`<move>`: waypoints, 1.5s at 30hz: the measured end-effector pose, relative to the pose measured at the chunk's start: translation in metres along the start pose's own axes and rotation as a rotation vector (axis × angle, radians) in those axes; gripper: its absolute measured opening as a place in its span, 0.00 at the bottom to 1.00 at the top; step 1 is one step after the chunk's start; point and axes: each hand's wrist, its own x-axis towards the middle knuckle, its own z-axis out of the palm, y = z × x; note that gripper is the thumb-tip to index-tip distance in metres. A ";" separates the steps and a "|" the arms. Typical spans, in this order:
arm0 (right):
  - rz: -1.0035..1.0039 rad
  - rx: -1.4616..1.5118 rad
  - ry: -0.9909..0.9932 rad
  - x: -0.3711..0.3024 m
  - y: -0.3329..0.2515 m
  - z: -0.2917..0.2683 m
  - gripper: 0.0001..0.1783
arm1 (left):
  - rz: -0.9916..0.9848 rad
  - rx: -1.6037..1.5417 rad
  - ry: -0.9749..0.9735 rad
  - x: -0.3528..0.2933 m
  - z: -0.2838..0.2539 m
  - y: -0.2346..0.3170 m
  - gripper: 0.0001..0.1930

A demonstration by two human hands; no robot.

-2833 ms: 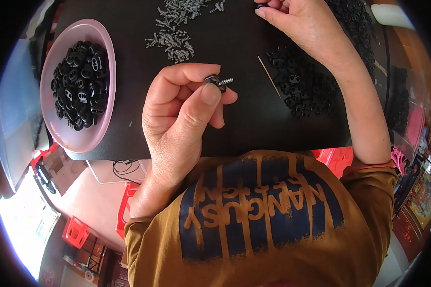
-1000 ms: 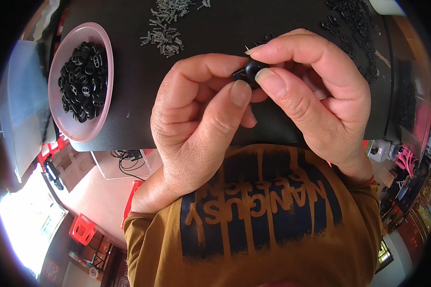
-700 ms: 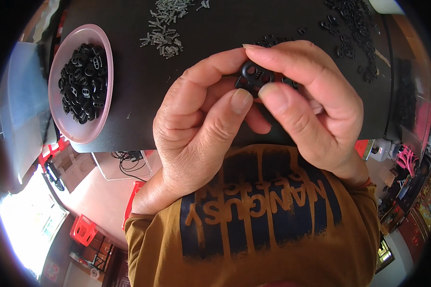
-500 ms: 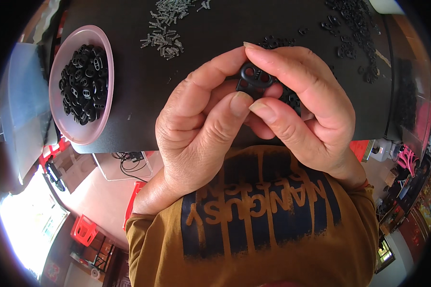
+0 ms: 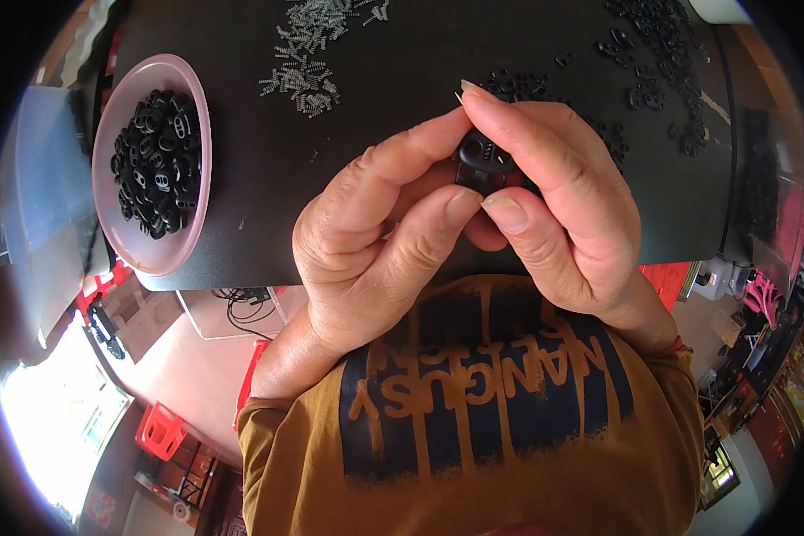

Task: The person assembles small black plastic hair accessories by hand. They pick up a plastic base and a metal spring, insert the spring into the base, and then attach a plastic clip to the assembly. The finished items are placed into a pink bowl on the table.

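Between both hands, above the near part of the dark table, is a small black plastic cord lock (image 5: 484, 161) with two round holes. My left hand (image 5: 366, 237) pinches it from the left, thumb at its lower edge and index finger over the top. From the other side, my right hand (image 5: 576, 205) closes on it, its thumb tip close to the left thumb and its index finger arched above. The fingers hide part of the piece. Behind the hands lie loose small black parts (image 5: 520, 87), partly covered by the right hand.
At the left edge of the table (image 5: 250, 179) stands a pink bowl (image 5: 156, 259) heaped with black cord locks (image 5: 156, 161). A pile of small metal springs (image 5: 305, 67) lies at the far side. More black parts (image 5: 661, 54) are spread at the far right.
The cord lock has tilted and moved slightly right and down between the fingers. My right hand has drawn a little to the left and down, covering more of the piece.
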 end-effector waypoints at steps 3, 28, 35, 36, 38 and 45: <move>0.013 0.023 0.006 -0.001 -0.001 0.001 0.22 | -0.006 0.007 0.008 -0.001 0.000 0.000 0.21; 0.012 -0.003 -0.017 -0.008 -0.001 0.001 0.17 | 0.051 -0.021 0.009 -0.006 0.006 -0.010 0.16; 0.000 0.007 0.008 -0.006 0.000 0.007 0.17 | 0.050 -0.060 0.013 -0.005 0.000 -0.008 0.14; -0.018 0.011 0.000 -0.005 0.000 0.008 0.17 | 0.035 -0.046 -0.025 -0.004 -0.004 -0.004 0.15; -0.026 0.053 -0.017 -0.002 -0.002 0.010 0.19 | 0.006 0.027 0.012 -0.005 -0.006 0.004 0.15; -0.033 0.125 -0.036 0.004 -0.007 0.024 0.21 | -0.035 0.014 0.326 -0.011 -0.022 0.036 0.11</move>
